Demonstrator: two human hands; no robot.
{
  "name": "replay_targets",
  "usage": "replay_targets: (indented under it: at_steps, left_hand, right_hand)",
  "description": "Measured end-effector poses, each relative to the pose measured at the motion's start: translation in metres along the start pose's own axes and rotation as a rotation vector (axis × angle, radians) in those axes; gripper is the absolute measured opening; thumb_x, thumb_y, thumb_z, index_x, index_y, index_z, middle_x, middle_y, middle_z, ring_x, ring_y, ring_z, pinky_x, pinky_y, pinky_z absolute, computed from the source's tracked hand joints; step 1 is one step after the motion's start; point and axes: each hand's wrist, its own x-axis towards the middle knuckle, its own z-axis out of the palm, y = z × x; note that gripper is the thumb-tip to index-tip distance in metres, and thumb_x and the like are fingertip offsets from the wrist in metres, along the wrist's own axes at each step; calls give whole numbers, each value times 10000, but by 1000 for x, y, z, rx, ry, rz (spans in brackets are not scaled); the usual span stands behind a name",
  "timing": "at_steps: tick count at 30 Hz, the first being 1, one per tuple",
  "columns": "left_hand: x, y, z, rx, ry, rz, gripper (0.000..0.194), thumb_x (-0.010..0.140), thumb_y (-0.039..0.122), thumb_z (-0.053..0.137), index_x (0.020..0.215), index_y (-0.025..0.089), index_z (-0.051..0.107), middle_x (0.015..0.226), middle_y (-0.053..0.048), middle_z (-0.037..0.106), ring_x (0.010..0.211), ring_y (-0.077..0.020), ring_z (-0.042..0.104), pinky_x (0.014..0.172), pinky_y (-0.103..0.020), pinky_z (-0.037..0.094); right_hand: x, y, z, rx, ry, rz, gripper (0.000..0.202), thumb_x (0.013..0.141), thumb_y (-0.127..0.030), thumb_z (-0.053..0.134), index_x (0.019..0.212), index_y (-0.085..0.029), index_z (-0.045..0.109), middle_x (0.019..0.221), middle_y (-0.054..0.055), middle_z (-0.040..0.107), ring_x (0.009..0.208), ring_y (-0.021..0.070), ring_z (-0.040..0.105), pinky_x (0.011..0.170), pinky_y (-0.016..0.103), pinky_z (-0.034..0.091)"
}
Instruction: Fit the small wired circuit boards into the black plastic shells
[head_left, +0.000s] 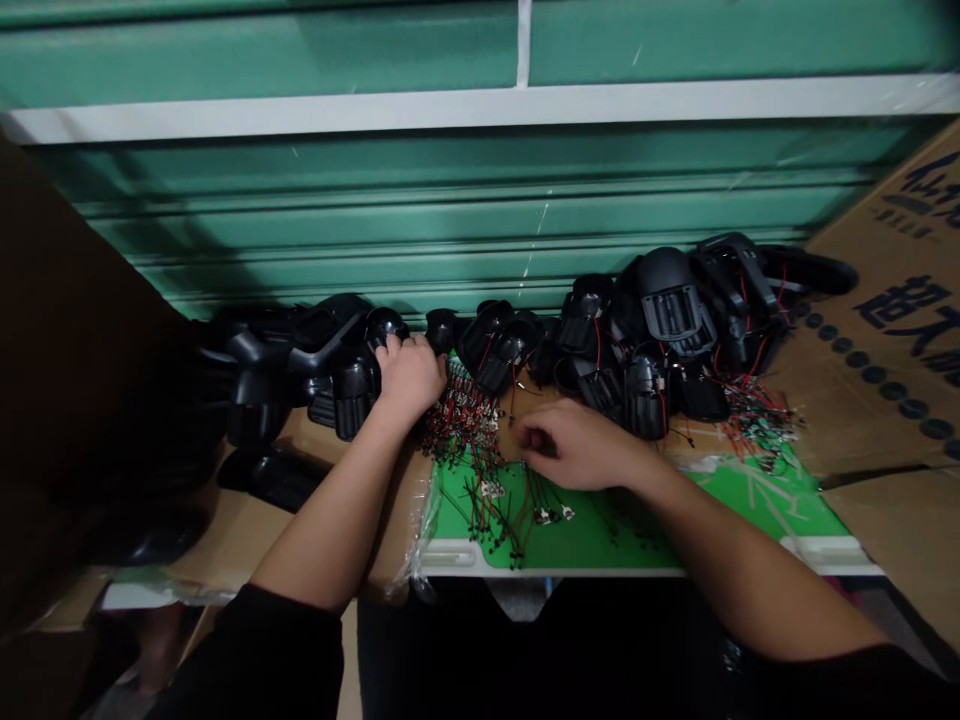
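My left hand (411,378) reaches to the back of the table, its fingers curled over a glossy black plastic housing (385,324). Closer to the middle, my right hand (574,445) is closed with thumb and fingertips drawn together; whatever they pinch is hidden or too small to make out. Between the hands lies a dense pile of small red and black wires (465,415) with tiny metal and black ends. A few loose wire pieces with metal contacts (551,515) lie just below my right hand.
Black housings (671,300) with battery-like slots, some trailing red wires, are heaped along the green slatted wall (360,220). More black housings (259,390) sit at the left. A second wire pile (761,420) lies right on the green tabletop (615,535). A cardboard box (885,340) borders the right.
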Motion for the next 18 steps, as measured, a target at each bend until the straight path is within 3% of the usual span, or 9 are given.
replay_targets:
  at_steps: [4, 8, 12, 18]
  left_hand:
    - [2, 1, 0, -43, 90, -73, 504, 878, 406, 615, 1196, 16, 620, 1177, -356, 673, 1203, -531, 590, 1003, -670, 477]
    - [3, -3, -5, -208, 122, -131, 390, 912, 267, 507, 1203, 24, 600, 1177, -329, 651, 1146, -479, 661, 1010, -627, 512]
    - [3, -7, -8, -369, 152, -170, 413, 907, 215, 507, 1261, 10, 562, 1245, -342, 608, 1184, -485, 651, 1034, -631, 514]
    - [4, -10, -11, -772, 415, -236, 395, 937, 292, 616, 1272, 114, 506, 1309, -258, 600, 1300, -383, 601, 1181, -539, 453]
  right_hand:
    - [-4, 1, -7, -18, -74, -42, 87, 800, -193, 732, 883, -198, 708, 854, 40, 692, 785, 194, 588, 705, 324, 383]
    - [-8, 1, -11, -16, -125, -46, 146, 783, -166, 761, 916, -203, 713, 933, 62, 695, 843, 220, 613, 738, 336, 401]
    - [-8, -1, -9, -61, -161, -2, 161, 821, -213, 783, 953, -203, 691, 1009, 79, 692, 915, 247, 626, 760, 353, 414]
    - [-8, 0, -9, -28, -144, -7, 108, 837, -180, 771, 880, -208, 675, 978, 62, 669, 897, 226, 610, 765, 353, 411]
